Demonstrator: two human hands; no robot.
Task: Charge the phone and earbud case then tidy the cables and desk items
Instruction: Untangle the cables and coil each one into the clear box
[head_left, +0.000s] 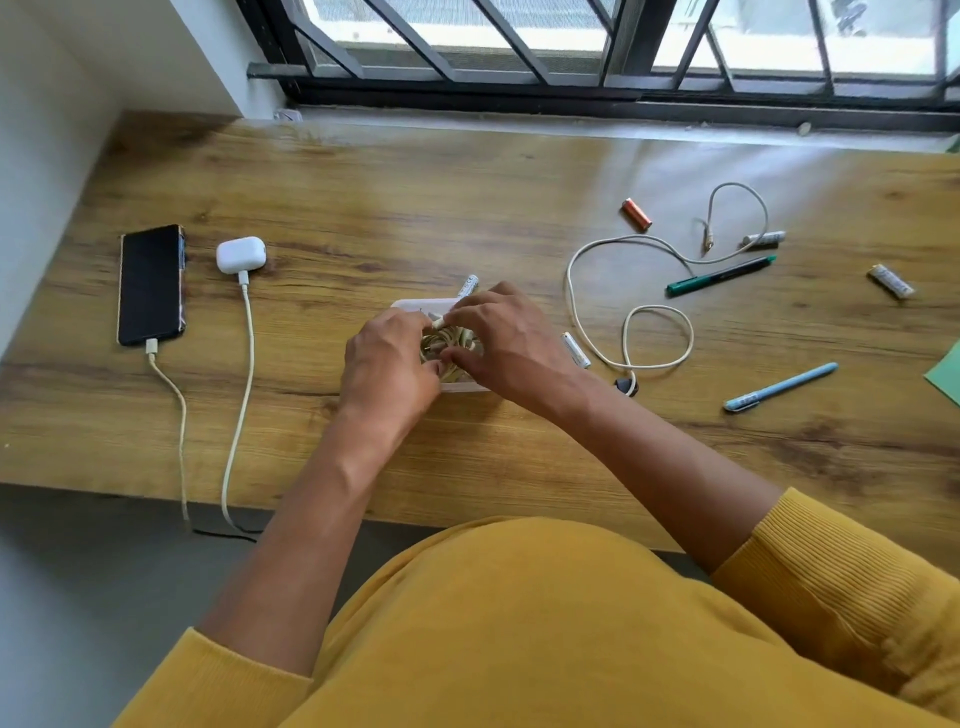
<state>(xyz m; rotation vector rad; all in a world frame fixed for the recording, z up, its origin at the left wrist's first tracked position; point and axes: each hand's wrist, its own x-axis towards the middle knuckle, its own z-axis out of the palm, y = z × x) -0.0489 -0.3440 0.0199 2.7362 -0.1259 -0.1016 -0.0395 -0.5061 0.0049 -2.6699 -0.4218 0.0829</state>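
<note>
Coiled cable (441, 349) lies inside the clear box (415, 305), near the desk's (467, 208) front edge. Left hand (387, 364) and right hand (506, 338) both pinch this cable over the box. Left of the box, phone (150, 283) and earbud case (241, 254) are plugged in. Right of it, a loose cable (631, 332) sprawls; behind is bare wood.

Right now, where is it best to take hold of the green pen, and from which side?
Pinch the green pen at mid-barrel, coming from above. It lies flat and slanted on the desk, and its far tip sits close to the loose white cable, so the middle looks freest for the fingers.
</note>
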